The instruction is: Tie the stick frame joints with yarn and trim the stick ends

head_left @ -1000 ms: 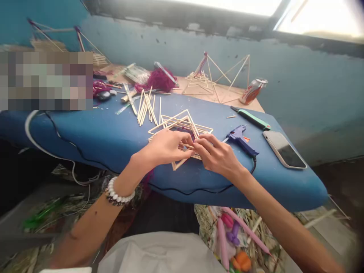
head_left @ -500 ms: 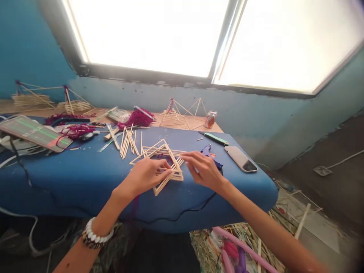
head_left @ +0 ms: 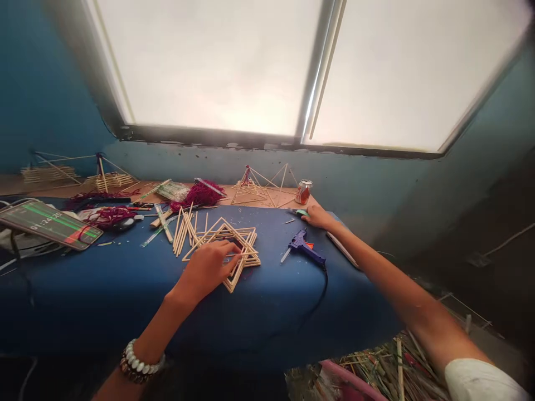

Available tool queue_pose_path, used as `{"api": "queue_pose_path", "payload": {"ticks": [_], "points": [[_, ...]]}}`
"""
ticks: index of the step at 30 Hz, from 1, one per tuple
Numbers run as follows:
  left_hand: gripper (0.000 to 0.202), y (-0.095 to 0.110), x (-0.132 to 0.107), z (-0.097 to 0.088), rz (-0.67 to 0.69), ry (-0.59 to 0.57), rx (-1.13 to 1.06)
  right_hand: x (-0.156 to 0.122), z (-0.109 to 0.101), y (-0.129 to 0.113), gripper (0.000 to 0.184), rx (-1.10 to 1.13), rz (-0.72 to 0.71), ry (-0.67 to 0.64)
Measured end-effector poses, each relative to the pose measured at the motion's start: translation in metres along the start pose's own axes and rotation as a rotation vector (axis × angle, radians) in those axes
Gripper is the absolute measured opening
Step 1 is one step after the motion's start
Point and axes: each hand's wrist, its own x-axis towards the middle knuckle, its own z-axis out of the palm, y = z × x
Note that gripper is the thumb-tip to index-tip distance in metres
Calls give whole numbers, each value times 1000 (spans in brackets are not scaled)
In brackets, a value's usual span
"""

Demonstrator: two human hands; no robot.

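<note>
Tablet (head_left: 50, 224) lies at the far left of your blue padded board (head_left: 125, 317), its screen lit with green bars, and maroon yarn (head_left: 111, 218) sits just beside it. Behind them, 2 stick structures (head_left: 100, 179) stand on the wooden shelf (head_left: 12, 184).

Moving right, a loose bundle of wooden sticks (head_left: 183, 233) lies on the board, touching the left side of the stick frame (head_left: 246, 245). That frame, made of layered triangles in a star shape, lies flat near the middle of the board. Your left hand (head_left: 204, 272), with a white beaded bracelet (head_left: 140, 359) on its wrist, is over the frame's near side. It is half closed, with its fingertips (head_left: 236, 259) on the sticks, but you cannot tell whether it actually grips them.

Farther right, a purple glue gun (head_left: 304, 248) lies on the board, its black cord (head_left: 324, 292) running toward the near edge. Past it, your right hand (head_left: 318, 217) stretches to the far edge, fingers nearly straight, on or just over a green-handled tool (head_left: 301, 212); whether it holds the tool, you cannot tell. Soda can (head_left: 304, 192) stands on the shelf just behind.
</note>
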Motion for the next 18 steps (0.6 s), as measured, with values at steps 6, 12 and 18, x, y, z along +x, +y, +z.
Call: {"api": "queue_pose_path", "payload": {"ticks": [6, 12, 18], "points": [[27, -5, -7, -1, -37, -91, -99, -39, -27, -13, 40, 12, -68, 337], [27, -5, -10, 4, -86, -74, -124, -164, -17, -65, 38, 60, -388, 370], [37, -7, -12, -1, -42, -156, -116, -197, 29, -93, 40, 121, -435, 256]]}}
